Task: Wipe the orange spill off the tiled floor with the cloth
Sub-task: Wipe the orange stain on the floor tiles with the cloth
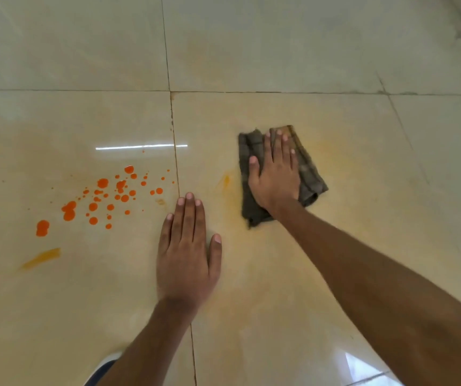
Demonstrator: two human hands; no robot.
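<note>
Bright orange drops of the spill (pixel 104 199) lie scattered on the left tile, with a yellow-orange streak (pixel 41 258) below them. A folded grey-brown cloth (pixel 311 176) lies flat on the middle tile. My right hand (pixel 275 174) presses flat on the cloth, fingers spread. A small orange smear (pixel 226 181) sits just left of the cloth, and a faint yellow haze covers the tile around it. My left hand (pixel 186 254) rests flat on the floor across the grout line, fingers together, holding nothing, to the right of the drops.
Glossy beige floor tiles (pixel 279 51) with dark grout lines fill the view. A light strip reflects above the drops (pixel 140 147). A white and dark shape (pixel 104 366) shows at the bottom edge by my left forearm. A bright window reflection (pixel 362 369) lies at bottom right.
</note>
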